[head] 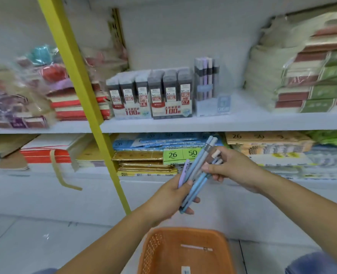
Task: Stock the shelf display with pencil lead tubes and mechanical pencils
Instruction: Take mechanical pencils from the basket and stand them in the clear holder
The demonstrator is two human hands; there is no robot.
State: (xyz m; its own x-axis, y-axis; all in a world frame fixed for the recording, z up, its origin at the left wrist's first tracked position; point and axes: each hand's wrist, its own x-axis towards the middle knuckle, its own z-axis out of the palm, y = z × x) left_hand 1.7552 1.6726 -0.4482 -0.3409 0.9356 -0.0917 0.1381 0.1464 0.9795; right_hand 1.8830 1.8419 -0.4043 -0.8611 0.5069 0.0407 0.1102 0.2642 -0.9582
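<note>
Bundle of mechanical pencils was gripped in left hand, below the pencil stand; upper ends were pinched by right hand. One was best drawn out singly, then slotted upright into the stand.

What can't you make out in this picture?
1. Pencils, head view: the count is unclear; they overlap, and the left hand and right hand cover parts of them.
2. Lead tubes, head view: small print is blurred.
3. Basket, head view: cut off by the bottom edge.
4. Packets, far left of the head view: smeared by blur, so the contents are unclear.
</note>
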